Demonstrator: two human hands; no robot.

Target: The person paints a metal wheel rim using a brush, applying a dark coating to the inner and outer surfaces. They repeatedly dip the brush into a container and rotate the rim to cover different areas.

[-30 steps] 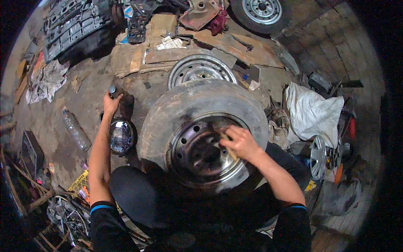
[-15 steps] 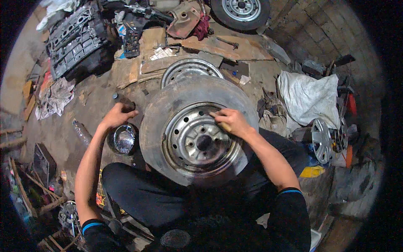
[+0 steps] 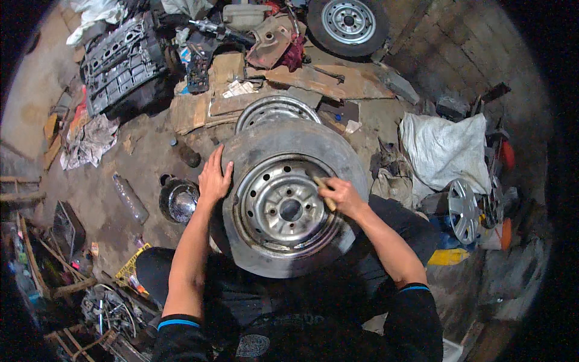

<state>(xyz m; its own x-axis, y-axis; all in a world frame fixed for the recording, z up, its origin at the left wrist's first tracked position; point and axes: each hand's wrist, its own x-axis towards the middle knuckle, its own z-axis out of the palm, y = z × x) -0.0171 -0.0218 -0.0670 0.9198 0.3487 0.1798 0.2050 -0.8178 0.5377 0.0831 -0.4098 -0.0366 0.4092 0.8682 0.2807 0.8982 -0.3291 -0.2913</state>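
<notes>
A tyre (image 3: 271, 139) on a steel rim (image 3: 283, 229) lies in front of me, over my legs. My left hand (image 3: 214, 178) rests on the tyre's left edge, fingers apart and holding nothing. My right hand (image 3: 339, 196) is closed on a tan wooden-looking handle (image 3: 330, 203) over the right side of the rim; the tool's head is too small to make out. Just left of the tyre are a dark bottle (image 3: 188, 155) and a shiny metal bowl (image 3: 181, 202).
A bare rim (image 3: 277, 104) lies behind the tyre, with cardboard (image 3: 332, 81), an engine block (image 3: 126, 60) and another wheel (image 3: 347, 24) beyond. A plastic bottle (image 3: 131, 198) lies left. A white sack (image 3: 443, 145) and hubcaps (image 3: 463, 211) are at right, near a block wall (image 3: 470, 48).
My left hand has left the dark bottle and moved right onto the tyre's edge. My right hand has shifted slightly over the rim, still holding the handle.
</notes>
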